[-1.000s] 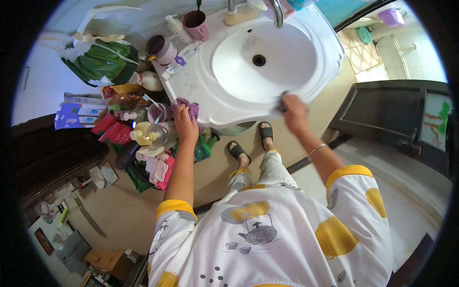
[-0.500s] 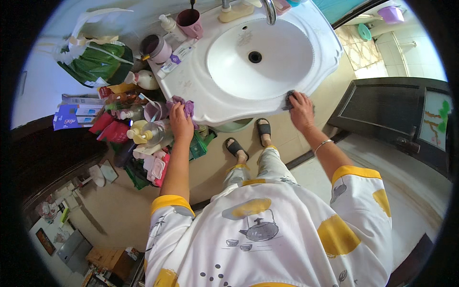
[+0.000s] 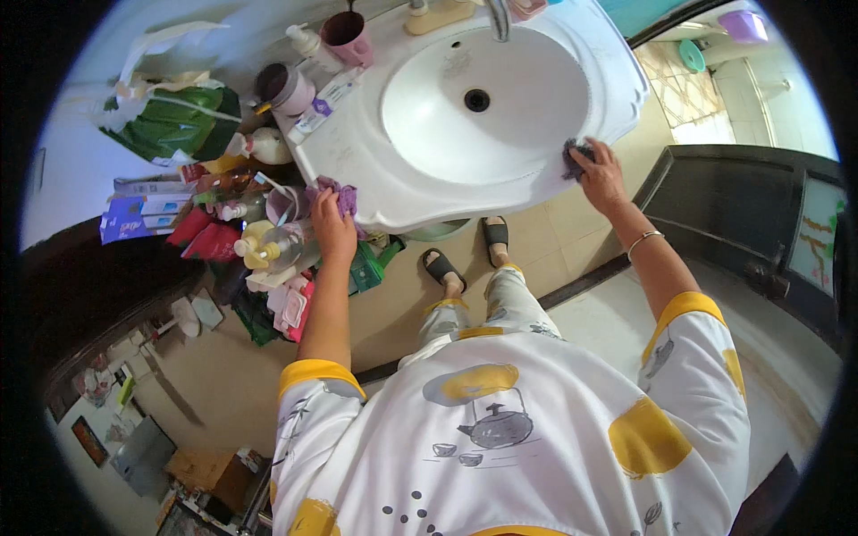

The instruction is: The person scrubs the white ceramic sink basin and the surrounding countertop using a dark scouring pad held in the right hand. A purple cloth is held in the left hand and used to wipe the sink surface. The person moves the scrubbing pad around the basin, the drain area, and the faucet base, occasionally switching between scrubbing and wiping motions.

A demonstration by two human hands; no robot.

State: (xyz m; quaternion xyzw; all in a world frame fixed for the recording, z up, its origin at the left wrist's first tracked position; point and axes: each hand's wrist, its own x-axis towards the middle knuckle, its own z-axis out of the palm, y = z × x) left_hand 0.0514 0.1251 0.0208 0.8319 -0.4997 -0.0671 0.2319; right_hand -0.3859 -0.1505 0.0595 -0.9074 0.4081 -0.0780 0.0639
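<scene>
Head view: right hand [image 3: 604, 175] grips a dark scrub pad [image 3: 574, 159] at the front edge of the white counter [image 3: 357, 159], right of the basin [image 3: 420, 125]; left hand [image 3: 334, 225] closed on a purple cloth [image 3: 347, 197] by the front-left corner; pink mug [image 3: 354, 52] stands behind.

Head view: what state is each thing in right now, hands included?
Left hand, curled over the purple cloth
Purple cloth, bunched
Right hand, gripping a dark scrubber
Dark scrubber, partly covered
Faucet, no stream visible
Basin, no standing water visible
Drain, no plug visible
Pink mug, upright
White tube, lying down
Dark door, open
</scene>
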